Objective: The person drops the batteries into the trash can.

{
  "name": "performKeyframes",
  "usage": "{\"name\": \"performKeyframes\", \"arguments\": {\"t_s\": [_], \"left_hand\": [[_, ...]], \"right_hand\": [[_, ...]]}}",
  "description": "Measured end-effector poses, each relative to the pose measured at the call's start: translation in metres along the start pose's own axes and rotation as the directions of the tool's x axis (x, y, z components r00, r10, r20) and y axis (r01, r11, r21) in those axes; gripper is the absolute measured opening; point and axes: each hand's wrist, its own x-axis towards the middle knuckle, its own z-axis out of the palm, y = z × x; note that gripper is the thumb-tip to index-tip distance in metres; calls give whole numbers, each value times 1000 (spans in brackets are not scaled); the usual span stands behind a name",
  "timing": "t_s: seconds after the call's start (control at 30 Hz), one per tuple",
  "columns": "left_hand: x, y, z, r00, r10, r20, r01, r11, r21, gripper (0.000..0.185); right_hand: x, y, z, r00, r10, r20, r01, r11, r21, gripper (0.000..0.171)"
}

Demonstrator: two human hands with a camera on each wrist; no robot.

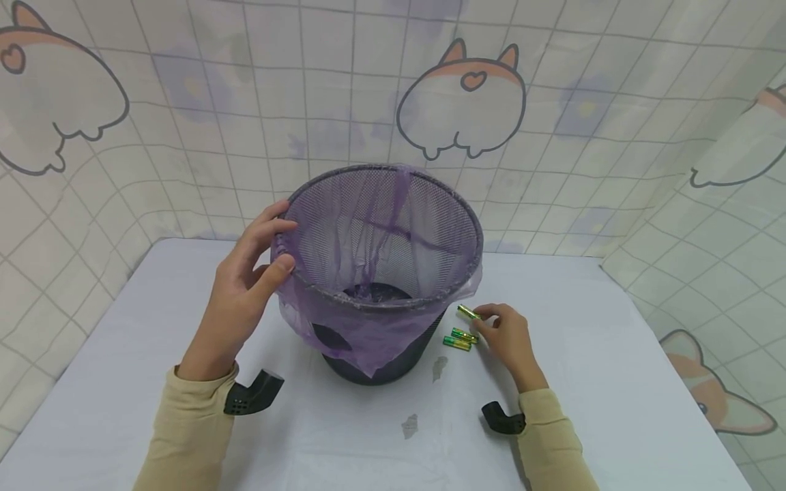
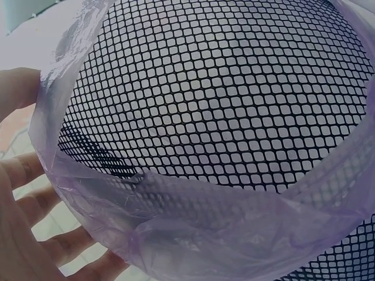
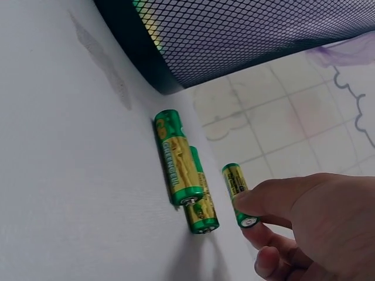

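A black mesh wastebasket stands upright on the table, lined with a thin purple plastic bag folded over its rim. My left hand holds the basket's rim at the left, with thumb and fingers against the bag; the left wrist view shows the mesh close up. Beside the basket, my right hand pinches a green and gold battery between thumb and fingers. Two similar batteries, a nearer one and one partly behind it, lie side by side on the table, close to the held one.
A white cloth covers the table, with two grey patches in front of the basket. Behind and at the sides hangs a checked curtain with cartoon dog prints. Black camera mounts sit on both wrists.
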Motion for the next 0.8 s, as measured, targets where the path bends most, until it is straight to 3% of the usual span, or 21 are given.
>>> {"name": "performKeyframes", "arguments": {"t_s": [0.8], "left_hand": [[-1,1,-3,999,33,-38,-36,997,-66,41]], "right_hand": [[-3,-15,-23,997,2,-72,-1,1000,20,20]]}}
